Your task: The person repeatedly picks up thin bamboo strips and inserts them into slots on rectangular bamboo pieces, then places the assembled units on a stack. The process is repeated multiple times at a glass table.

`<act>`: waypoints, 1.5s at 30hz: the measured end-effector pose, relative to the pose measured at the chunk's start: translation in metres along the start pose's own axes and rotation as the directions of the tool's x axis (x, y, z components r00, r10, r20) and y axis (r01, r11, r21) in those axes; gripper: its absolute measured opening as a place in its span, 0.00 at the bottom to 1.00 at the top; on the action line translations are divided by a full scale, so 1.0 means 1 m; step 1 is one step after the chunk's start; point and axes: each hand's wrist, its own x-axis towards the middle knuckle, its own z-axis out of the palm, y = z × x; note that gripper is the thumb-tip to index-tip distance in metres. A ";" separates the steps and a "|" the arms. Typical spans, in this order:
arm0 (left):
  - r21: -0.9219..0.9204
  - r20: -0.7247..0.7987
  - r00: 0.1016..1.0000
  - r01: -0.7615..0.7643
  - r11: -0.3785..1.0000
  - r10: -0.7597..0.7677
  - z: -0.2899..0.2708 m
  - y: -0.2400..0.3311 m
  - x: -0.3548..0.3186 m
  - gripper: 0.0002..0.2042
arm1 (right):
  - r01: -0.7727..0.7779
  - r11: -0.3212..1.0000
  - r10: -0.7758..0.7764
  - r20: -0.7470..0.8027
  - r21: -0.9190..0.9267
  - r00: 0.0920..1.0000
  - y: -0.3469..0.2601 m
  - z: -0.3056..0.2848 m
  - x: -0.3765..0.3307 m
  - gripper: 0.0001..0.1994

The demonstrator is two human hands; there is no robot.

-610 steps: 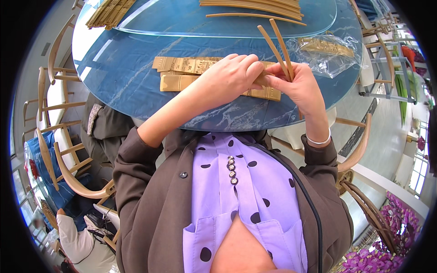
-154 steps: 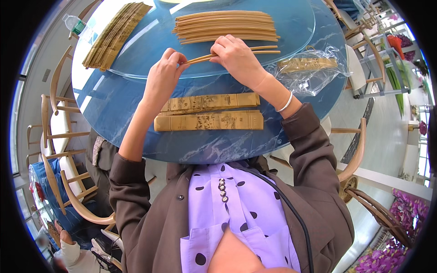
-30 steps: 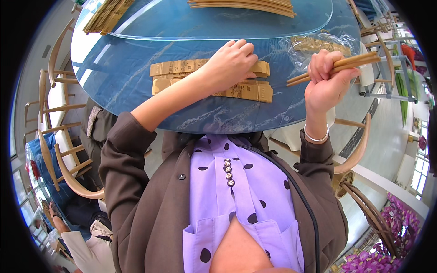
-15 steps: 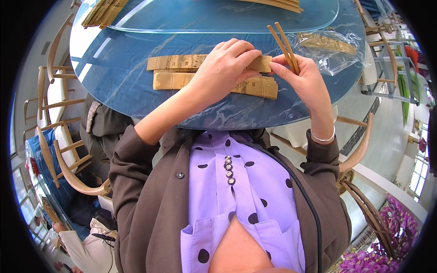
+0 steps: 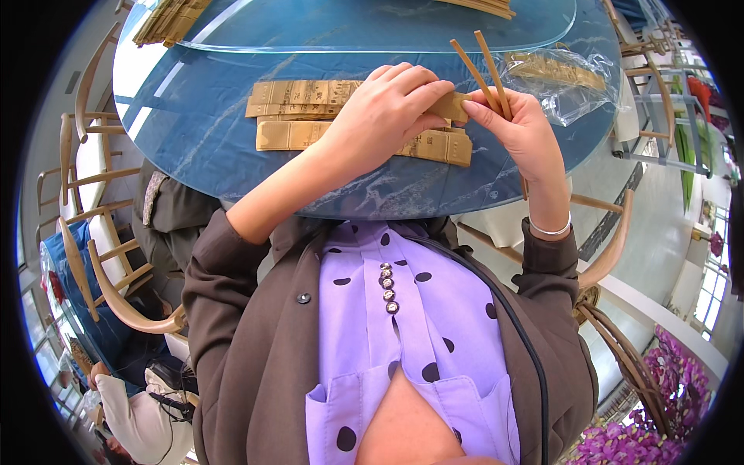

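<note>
My right hand (image 5: 521,133) grips a pair of wooden chopsticks (image 5: 482,68) that point up and away over the blue round table (image 5: 209,147). My left hand (image 5: 381,116) reaches across from the left and pinches a tan paper sleeve (image 5: 451,107) beside the chopsticks' lower ends. Under my left hand lie two rows of tan paper sleeves, the far row (image 5: 302,94) and the near row (image 5: 294,136).
A glass turntable (image 5: 372,31) covers the table's middle, with a pile of sleeves (image 5: 167,19) at far left. A clear plastic bag holding chopsticks (image 5: 562,74) lies at right. Wooden chairs (image 5: 93,232) stand at left, another (image 5: 612,248) at right. A seated person (image 5: 147,411) is lower left.
One second ago my right hand held the chopsticks out to the right, away from the sleeves. It has brought them in to my left hand, which now pinches a sleeve at them.
</note>
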 end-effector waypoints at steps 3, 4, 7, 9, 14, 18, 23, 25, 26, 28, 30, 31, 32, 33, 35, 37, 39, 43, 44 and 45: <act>-0.066 -0.002 1.000 -0.016 0.998 0.016 -0.008 0.001 -0.004 0.22 | -0.132 0.990 0.128 0.077 0.043 0.989 -0.023 -0.002 -0.006 0.10; -0.087 -0.002 1.000 -0.023 0.996 0.023 -0.010 0.002 -0.005 0.23 | -0.138 0.989 0.132 0.124 0.045 0.984 -0.025 -0.004 -0.005 0.10; -0.145 0.002 0.999 -0.039 0.989 0.040 -0.016 0.004 -0.007 0.24 | -0.139 0.989 0.125 0.218 0.047 0.968 -0.029 -0.008 -0.003 0.10; -0.168 -0.012 0.999 -0.054 0.984 0.053 -0.019 0.005 -0.007 0.24 | -0.115 0.992 0.099 0.239 0.053 0.966 -0.029 -0.005 -0.002 0.10; -0.180 -0.009 0.997 -0.078 0.981 0.078 -0.022 0.009 -0.007 0.25 | -0.131 0.983 0.100 0.227 0.127 0.969 -0.023 0.006 -0.002 0.10; -0.025 0.054 0.996 -0.067 0.997 0.068 -0.017 0.006 -0.011 0.25 | -0.142 0.982 0.116 0.195 0.128 0.974 -0.019 0.014 -0.002 0.10; 0.082 0.124 0.992 -0.020 0.996 0.009 -0.013 0.004 -0.015 0.23 | -0.129 0.990 0.118 0.167 0.057 0.979 -0.013 0.012 0.000 0.11; 0.108 0.099 0.993 -0.075 0.991 0.064 -0.010 0.003 -0.016 0.21 | -0.127 0.992 0.121 0.166 0.028 0.979 -0.010 0.012 0.001 0.11; 0.122 0.088 0.992 -0.103 0.987 0.092 -0.010 0.003 -0.017 0.21 | -0.135 0.991 0.129 0.173 0.019 0.976 -0.011 0.014 0.000 0.11; 0.124 0.083 0.991 -0.117 0.985 0.107 -0.012 0.006 -0.016 0.20 | -0.140 0.990 0.135 0.185 0.017 0.973 -0.012 0.016 0.000 0.11; 0.129 0.080 0.990 -0.123 0.984 0.114 -0.013 0.006 -0.015 0.20 | -0.136 0.990 0.128 0.193 0.029 0.973 -0.012 0.016 0.000 0.12; 0.134 0.079 0.991 -0.122 0.983 0.112 -0.013 0.006 -0.015 0.20 | -0.137 0.990 0.132 0.186 0.015 0.974 -0.012 0.016 0.001 0.12; 0.138 0.077 0.991 -0.121 0.983 0.111 -0.012 0.005 -0.015 0.20 | -0.138 0.990 0.135 0.179 0.002 0.975 -0.010 0.016 0.001 0.12; 0.133 0.076 0.991 -0.121 0.984 0.112 -0.011 0.005 -0.015 0.20 | -0.138 0.990 0.138 0.172 -0.012 0.975 -0.008 0.016 0.002 0.12; 0.125 0.073 0.991 -0.121 0.985 0.113 -0.009 0.003 -0.015 0.20 | -0.076 0.993 0.089 0.141 -0.090 0.986 0.000 0.018 0.004 0.11; 0.141 0.102 0.989 -0.121 0.983 0.107 -0.009 0.002 -0.016 0.20 | -0.062 0.986 0.081 0.127 -0.152 0.989 0.001 0.017 0.006 0.10; 0.157 0.132 0.986 -0.120 0.980 0.100 -0.008 -0.003 -0.015 0.20 | -0.097 0.975 0.124 0.127 -0.199 0.984 -0.003 0.012 0.009 0.10; 0.143 0.145 0.985 -0.116 0.983 0.095 0.002 -0.013 -0.009 0.21 | -0.039 0.960 0.068 0.092 -0.278 0.993 -0.001 0.006 0.018 0.11; 0.124 0.135 0.986 -0.115 0.986 0.098 0.005 -0.014 -0.007 0.21 | -0.009 0.951 0.029 0.061 -0.308 0.998 0.004 0.006 0.020 0.12; 0.096 0.146 0.986 -0.095 0.991 0.080 0.006 -0.014 -0.007 0.21 | 0.021 0.941 -0.011 0.030 -0.339 0.999 0.007 0.006 0.020 0.14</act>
